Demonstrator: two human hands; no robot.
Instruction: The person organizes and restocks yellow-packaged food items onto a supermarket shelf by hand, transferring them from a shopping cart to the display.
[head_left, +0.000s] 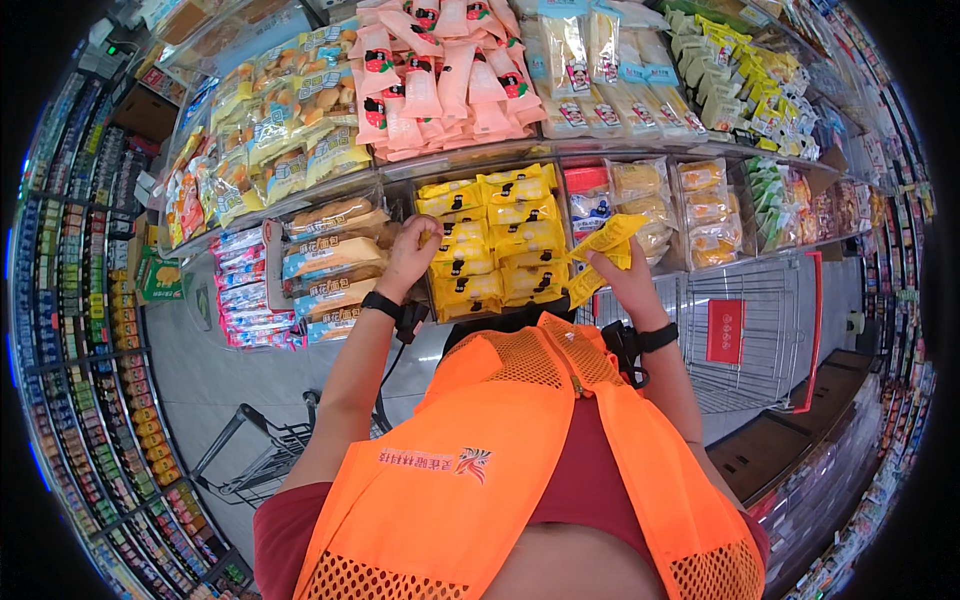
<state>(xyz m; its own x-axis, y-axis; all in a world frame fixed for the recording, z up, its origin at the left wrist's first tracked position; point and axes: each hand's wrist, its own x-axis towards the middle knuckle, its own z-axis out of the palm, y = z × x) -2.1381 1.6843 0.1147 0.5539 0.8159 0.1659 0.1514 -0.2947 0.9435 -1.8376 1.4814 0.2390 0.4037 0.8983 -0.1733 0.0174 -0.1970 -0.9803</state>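
Observation:
My left hand (415, 251) is at the left edge of a clear bin of yellow snack packets (525, 232), its fingers curled; whether it grips anything is unclear. In my right hand (621, 274) are yellow packets (611, 234), held just right of that bin, in front of the bagged pastries (641, 199). The yellow packets in the bin lie in two stacked columns. Left of my left hand, twisted bread in bags (334, 255) fills another bin.
Pink packets (450, 75), bagged buns (292, 112) and long white-bread packs (600, 90) fill the upper tier. A wire shopping cart (750, 345) stands at the right, a dark cart (259, 450) at the lower left. Tall stocked shelves (97, 300) line the left.

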